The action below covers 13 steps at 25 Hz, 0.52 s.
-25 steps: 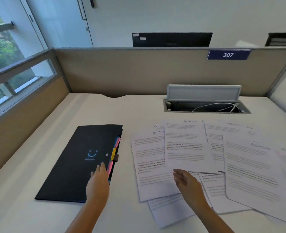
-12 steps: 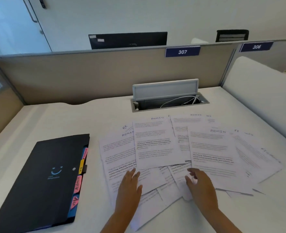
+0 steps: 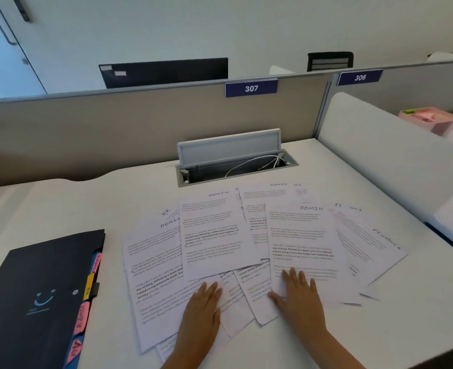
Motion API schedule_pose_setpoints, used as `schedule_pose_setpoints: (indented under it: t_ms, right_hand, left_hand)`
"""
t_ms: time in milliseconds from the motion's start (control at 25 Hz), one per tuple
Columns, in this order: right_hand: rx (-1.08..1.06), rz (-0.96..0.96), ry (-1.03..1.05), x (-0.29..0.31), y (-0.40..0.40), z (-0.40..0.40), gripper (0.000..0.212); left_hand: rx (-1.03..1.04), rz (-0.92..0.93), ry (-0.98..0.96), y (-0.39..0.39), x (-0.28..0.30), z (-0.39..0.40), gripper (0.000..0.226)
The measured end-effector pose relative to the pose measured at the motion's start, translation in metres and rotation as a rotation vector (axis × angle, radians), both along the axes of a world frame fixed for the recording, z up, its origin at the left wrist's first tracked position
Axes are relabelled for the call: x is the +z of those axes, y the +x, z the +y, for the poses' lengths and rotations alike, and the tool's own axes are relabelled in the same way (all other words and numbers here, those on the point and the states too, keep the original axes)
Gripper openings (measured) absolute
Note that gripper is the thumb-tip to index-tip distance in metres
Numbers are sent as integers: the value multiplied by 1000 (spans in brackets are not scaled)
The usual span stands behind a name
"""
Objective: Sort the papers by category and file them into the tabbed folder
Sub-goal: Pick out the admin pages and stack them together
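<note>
- A loose fan of printed papers (image 3: 246,243) lies across a pale desk (image 3: 87,203), directly under and beyond both hands. The sheets overlap at mixed angles, and none has been filed yet.
- Handwritten headings show at the top edges: several read ADMIN, one HR, and two at the far right read FINANCE. Other headings are covered by the sheets above them.
- The left hand (image 3: 202,306) lies flat, palm down, fingers loosely together, on the near edge of the middle sheets. It grips nothing.
- The right hand (image 3: 298,291) lies flat with fingers slightly spread on the lower part of an ADMIN sheet (image 3: 302,246). It also holds nothing.
- Well to the left of the left hand lies the tabbed folder (image 3: 39,296), dark, closed, with a small smile printed on its cover. Coloured tabs stick out along its right edge; one pink tab reads Admin, another seems to read Finance, and the rest are too small to read.
- The step in hand looks like spreading the pile so every heading can be read.
- To do it well, slide sheets apart with flat, light pressure instead of pinching, so that the paper does not crease.
- Uncover the hidden top edges first, then gather matching headings into separate stacks before opening the folder.
- Beyond the papers, an open cable hatch (image 3: 236,161) sits in the desk; keep sheets from sliding into it.
</note>
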State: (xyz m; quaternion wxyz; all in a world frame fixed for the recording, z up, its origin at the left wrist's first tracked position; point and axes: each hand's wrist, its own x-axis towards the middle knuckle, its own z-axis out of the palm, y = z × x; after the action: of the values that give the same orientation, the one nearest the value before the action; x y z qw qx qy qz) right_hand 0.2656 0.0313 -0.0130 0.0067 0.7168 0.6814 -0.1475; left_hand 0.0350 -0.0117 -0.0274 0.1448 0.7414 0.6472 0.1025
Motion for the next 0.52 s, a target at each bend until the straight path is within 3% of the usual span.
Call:
schedule_pose_setpoints:
  t_ms: [200, 360, 440, 520]
  right_hand:
    - [15, 98, 22, -18, 1, -10, 68]
    - [-83, 346, 178, 5, -4, -15, 70]
    - [-187, 600, 192, 21, -13, -18, 53]
    - [-221, 795, 184, 38, -22, -24, 45]
  left_hand:
    - [6, 44, 59, -3, -14, -5, 49]
    - [27, 51, 171, -5, -13, 2, 44]
    - [120, -61, 250, 2, 1, 5, 40]
    - [316, -263, 179, 18, 30, 8, 29]
